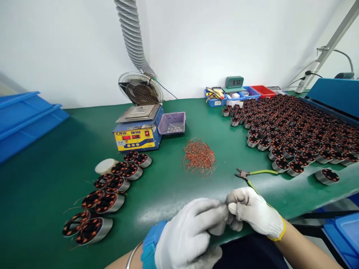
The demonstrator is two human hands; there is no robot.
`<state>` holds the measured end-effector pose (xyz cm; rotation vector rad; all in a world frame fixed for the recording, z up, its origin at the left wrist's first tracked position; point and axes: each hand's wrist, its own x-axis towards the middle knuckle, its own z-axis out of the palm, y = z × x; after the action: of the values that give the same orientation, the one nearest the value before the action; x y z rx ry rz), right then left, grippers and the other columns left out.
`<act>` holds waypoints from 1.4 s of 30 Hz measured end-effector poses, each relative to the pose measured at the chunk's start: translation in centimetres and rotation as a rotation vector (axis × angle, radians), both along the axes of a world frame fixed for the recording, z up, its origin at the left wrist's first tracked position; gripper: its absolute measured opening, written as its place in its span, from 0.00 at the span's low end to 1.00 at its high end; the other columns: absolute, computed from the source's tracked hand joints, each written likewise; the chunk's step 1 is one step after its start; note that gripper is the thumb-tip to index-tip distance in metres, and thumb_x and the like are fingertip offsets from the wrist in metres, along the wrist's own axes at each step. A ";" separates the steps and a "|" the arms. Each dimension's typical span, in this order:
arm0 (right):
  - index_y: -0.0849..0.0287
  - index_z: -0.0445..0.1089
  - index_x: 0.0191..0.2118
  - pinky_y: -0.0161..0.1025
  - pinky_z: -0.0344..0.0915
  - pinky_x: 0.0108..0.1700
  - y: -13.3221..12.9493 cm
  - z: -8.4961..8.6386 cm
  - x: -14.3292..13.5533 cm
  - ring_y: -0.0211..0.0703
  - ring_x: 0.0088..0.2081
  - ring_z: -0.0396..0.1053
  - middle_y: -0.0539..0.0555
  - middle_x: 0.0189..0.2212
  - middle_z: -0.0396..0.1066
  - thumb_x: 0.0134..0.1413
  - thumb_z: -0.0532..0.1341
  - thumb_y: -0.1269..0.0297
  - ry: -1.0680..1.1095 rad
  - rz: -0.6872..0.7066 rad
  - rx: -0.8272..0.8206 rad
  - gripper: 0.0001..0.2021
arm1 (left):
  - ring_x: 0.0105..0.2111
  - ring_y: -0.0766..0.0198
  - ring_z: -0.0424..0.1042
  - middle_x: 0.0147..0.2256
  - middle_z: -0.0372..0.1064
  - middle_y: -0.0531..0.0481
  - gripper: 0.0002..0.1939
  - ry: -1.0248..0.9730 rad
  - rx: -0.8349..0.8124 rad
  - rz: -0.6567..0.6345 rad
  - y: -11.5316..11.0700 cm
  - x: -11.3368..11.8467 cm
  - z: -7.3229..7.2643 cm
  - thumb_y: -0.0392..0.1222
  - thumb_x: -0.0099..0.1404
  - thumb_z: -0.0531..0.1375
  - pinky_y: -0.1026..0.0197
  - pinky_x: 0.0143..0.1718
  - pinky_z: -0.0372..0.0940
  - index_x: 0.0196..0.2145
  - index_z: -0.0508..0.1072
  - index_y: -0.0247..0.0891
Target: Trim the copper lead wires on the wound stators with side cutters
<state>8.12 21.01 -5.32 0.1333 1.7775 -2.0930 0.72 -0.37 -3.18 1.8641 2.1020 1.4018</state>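
Note:
Both my hands wear white work gloves with greyed fingertips and meet at the front edge of the green table. My left hand (192,229) is closed, its fingers curled around something mostly hidden; a smooth grey patch shows under the fingers. Thumb and fingertips of my right hand (248,209) are pinched together against the left fingertips, and what they hold is too small to make out. Just beyond the right hand lie green-handled cutting pliers (243,173), jaws apart. A heap of copper wire offcuts (199,156) lies farther back. Wound motor stators (110,201) stand in two rows at left.
Many more stators (294,130) cover the right side, with a single stator (327,176) near the edge. A CM 558 heating unit (137,138) stands beside a purple tray (183,129) under an exhaust hose (130,33). Tool bins (215,101), a clock (235,82) and blue crates (25,119) are around.

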 end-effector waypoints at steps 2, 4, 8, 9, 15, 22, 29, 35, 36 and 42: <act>0.61 0.67 0.29 0.34 0.61 0.26 0.2 1.1 0.3 0.35 0.23 0.63 0.52 0.23 0.68 0.57 0.58 0.47 0.139 0.047 0.203 0.19 | 0.43 0.57 0.73 0.43 0.73 0.45 0.05 -0.152 0.085 0.094 0.0 -0.2 -0.2 0.37 0.60 0.59 0.53 0.44 0.71 0.29 0.64 0.41; 0.60 0.67 0.27 0.34 0.59 0.30 0.3 2.1 0.5 0.36 0.26 0.62 0.51 0.25 0.67 0.60 0.55 0.55 0.372 0.074 0.447 0.15 | 0.36 0.57 0.75 0.38 0.73 0.42 0.10 -0.593 -0.022 0.180 0.3 -0.8 -0.5 0.48 0.67 0.53 0.54 0.36 0.72 0.35 0.66 0.40; 0.59 0.66 0.28 0.35 0.57 0.30 0.2 2.5 0.5 0.36 0.27 0.61 0.51 0.25 0.66 0.61 0.54 0.60 0.461 0.076 0.581 0.13 | 0.21 0.64 0.71 0.29 0.72 0.46 0.24 -1.199 -0.542 -0.029 1.1 -1.6 -0.3 0.59 0.67 0.49 0.62 0.21 0.67 0.39 0.69 0.33; 0.59 0.66 0.28 0.34 0.57 0.29 0.2 2.1 0.5 0.36 0.26 0.61 0.51 0.24 0.66 0.60 0.55 0.57 0.367 0.062 0.509 0.14 | 0.23 0.63 0.72 0.32 0.73 0.45 0.21 -1.158 -0.535 -0.007 1.1 -1.5 -0.2 0.56 0.65 0.54 0.63 0.22 0.68 0.41 0.70 0.33; 0.59 0.63 0.30 0.33 0.59 0.24 0.0 0.3 0.6 0.35 0.21 0.62 0.51 0.23 0.66 0.52 0.60 0.41 -0.011 0.017 0.008 0.23 | 0.49 0.54 0.71 0.55 0.64 0.44 0.18 -0.165 0.051 0.100 0.1 0.4 0.3 0.29 0.53 0.59 0.50 0.48 0.69 0.41 0.69 0.45; 0.59 0.64 0.26 0.34 0.54 0.29 0.5 2.5 0.4 0.35 0.26 0.58 0.50 0.24 0.62 0.63 0.54 0.58 0.516 0.097 0.495 0.16 | 0.34 0.59 0.75 0.40 0.73 0.46 0.28 -0.363 -0.223 0.102 1.1 -0.4 -0.5 0.40 0.52 0.65 0.58 0.35 0.72 0.51 0.63 0.39; 0.58 0.59 0.25 0.30 0.53 0.15 -2.1 -1.7 1.1 0.31 0.12 0.54 0.48 0.17 0.64 0.43 0.64 0.38 -0.192 -0.128 -0.263 0.27 | 0.36 0.55 0.72 0.38 0.73 0.41 0.22 0.415 0.017 0.332 1.4 -0.6 -1.5 0.34 0.57 0.60 0.50 0.39 0.69 0.50 0.64 0.34; 0.63 0.62 0.56 0.53 0.66 0.52 1.6 1.0 2.9 0.56 0.51 0.69 0.68 0.50 0.69 0.55 0.56 0.36 0.463 -0.246 0.660 0.36 | 0.33 0.59 0.70 0.37 0.68 0.46 0.28 0.101 -0.065 0.365 1.6 -0.2 -2.2 0.35 0.52 0.60 0.56 0.35 0.67 0.51 0.61 0.40; 0.63 0.58 0.61 0.57 0.60 0.58 2.0 1.8 3.0 0.61 0.58 0.62 0.70 0.56 0.63 0.53 0.56 0.34 0.621 -0.261 0.843 0.41 | 0.33 0.59 0.70 0.37 0.68 0.46 0.28 0.072 -0.066 0.366 1.6 -0.2 -2.3 0.35 0.51 0.60 0.56 0.35 0.67 0.51 0.61 0.40; 0.63 0.69 0.48 0.64 0.50 0.62 -0.6 4.3 1.2 0.58 0.50 0.68 0.61 0.43 0.74 0.56 0.61 0.60 1.086 -0.001 1.350 0.16 | 0.34 0.57 0.71 0.35 0.71 0.47 0.25 0.022 -0.118 0.348 1.9 0.0 -2.4 0.33 0.50 0.60 0.55 0.36 0.66 0.47 0.65 0.40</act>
<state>9.31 20.42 -1.03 -0.7621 3.4395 -0.4724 0.68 1.50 -5.56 1.5332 2.5531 1.2755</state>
